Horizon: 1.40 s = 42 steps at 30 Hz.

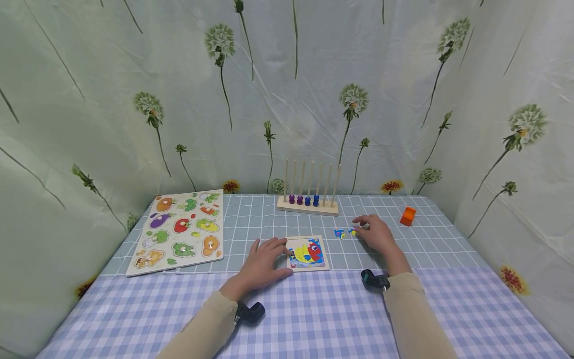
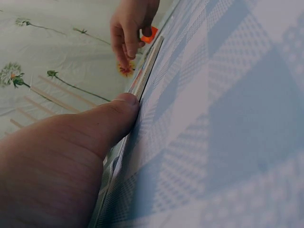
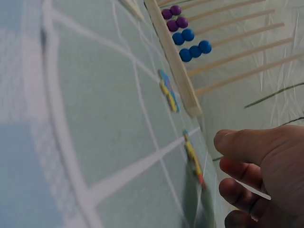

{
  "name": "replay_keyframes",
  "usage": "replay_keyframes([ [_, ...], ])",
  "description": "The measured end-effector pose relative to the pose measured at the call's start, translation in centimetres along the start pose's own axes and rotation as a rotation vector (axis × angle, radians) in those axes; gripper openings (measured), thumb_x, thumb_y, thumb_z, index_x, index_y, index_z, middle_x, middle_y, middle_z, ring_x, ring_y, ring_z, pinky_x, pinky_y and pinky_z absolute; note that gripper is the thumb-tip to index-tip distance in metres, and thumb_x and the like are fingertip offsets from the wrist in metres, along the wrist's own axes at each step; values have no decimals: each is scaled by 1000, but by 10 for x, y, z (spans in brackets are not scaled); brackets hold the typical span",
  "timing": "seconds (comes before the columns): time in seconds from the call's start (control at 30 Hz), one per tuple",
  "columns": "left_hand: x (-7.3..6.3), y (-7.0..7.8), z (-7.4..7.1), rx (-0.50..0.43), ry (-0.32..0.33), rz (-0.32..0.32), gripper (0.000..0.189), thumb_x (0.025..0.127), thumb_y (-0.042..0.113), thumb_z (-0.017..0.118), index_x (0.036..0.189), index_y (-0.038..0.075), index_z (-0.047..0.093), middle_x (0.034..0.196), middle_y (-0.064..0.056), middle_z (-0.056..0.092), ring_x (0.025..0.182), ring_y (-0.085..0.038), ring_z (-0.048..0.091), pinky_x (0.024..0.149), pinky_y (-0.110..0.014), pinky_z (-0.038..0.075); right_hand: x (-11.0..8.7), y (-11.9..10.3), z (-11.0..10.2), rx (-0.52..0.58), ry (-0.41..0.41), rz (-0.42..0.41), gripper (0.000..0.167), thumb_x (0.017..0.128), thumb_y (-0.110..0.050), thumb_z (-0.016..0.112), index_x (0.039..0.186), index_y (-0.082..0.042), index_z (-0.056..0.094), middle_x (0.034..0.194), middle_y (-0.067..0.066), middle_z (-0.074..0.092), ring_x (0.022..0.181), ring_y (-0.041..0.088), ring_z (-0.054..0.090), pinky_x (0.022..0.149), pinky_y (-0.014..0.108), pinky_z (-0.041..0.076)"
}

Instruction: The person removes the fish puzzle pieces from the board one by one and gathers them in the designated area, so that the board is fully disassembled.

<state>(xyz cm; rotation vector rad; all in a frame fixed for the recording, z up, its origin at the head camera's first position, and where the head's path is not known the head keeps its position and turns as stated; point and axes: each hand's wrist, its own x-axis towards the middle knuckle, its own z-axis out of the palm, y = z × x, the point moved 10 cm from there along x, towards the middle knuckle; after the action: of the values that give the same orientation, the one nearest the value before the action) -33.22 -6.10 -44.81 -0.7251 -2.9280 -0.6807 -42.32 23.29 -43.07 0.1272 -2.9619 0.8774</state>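
Observation:
A wooden-framed fish puzzle point(image 1: 309, 254) lies flat, its picture yellow, red and blue. My left hand point(image 1: 264, 264) rests at its left end with fingers spread; the thumb point(image 2: 118, 111) touches the frame's near corner. To the right of the frame lie two puzzle pieces, a blue and yellow piece point(image 1: 339, 233) and a mostly yellow piece point(image 3: 192, 154). Just above the yellow piece hovers my right hand point(image 1: 375, 234). In the right wrist view its thumb and bent fingers stand apart, with nothing seen between them.
Behind the puzzle stands a wooden peg rack point(image 1: 307, 206) with purple and blue beads. An orange box-shaped block point(image 1: 407, 216) sits at the far right. A large vegetable peg board point(image 1: 179, 232) lies on the left. A floral curtain point(image 1: 305, 99) borders the checked tablecloth point(image 1: 314, 314).

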Motion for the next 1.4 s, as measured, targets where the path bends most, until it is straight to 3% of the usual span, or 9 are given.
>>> replay_keyframes([
  [0.23,0,1,-1,3,-2,-3,43,86,53,72,121,28,66,156,1,46,149,-29,36,120,-70,13,0,-17,-3,63,8,-26,29,98,-16,61,125,-8,66,120,17,61,101,30,57,87,41,53],
  [0.47,1,0,0,12,11,1,42,86,53,72,119,28,67,155,1,47,148,-29,37,120,-70,13,-1,-46,2,113,-33,-76,28,96,-14,63,124,-8,67,123,16,64,101,30,61,89,44,55],
  [0.77,1,0,0,6,8,1,41,86,53,72,118,28,67,155,0,47,148,-30,37,120,-70,13,-10,-89,30,94,-152,-246,27,93,-12,68,120,-10,69,122,11,68,100,25,64,91,44,56],
  [0.87,1,0,0,5,5,-3,41,86,53,72,118,28,67,155,0,47,148,-29,37,120,-70,13,-15,-99,41,88,-199,-267,27,92,-12,70,119,-12,70,121,8,69,100,22,64,89,40,57],
  [1.17,2,0,0,-2,5,-5,41,86,53,71,118,28,67,154,1,48,148,-28,37,120,-70,13,-21,-109,61,52,-284,-265,25,90,-13,73,115,-18,73,110,0,69,90,14,57,79,28,52],
  [1.3,1,0,-2,-6,5,-10,41,85,52,72,117,27,68,154,0,49,147,-28,38,120,-71,13,-21,-110,65,39,-287,-268,21,91,-15,73,111,-20,74,107,0,66,87,15,54,77,29,48],
  [1.4,2,0,-2,-7,5,-12,40,85,52,72,116,27,68,153,0,49,147,-27,38,120,-71,13,-21,-111,68,31,-275,-287,17,90,-15,73,106,-21,76,109,0,64,92,16,56,83,33,50],
])
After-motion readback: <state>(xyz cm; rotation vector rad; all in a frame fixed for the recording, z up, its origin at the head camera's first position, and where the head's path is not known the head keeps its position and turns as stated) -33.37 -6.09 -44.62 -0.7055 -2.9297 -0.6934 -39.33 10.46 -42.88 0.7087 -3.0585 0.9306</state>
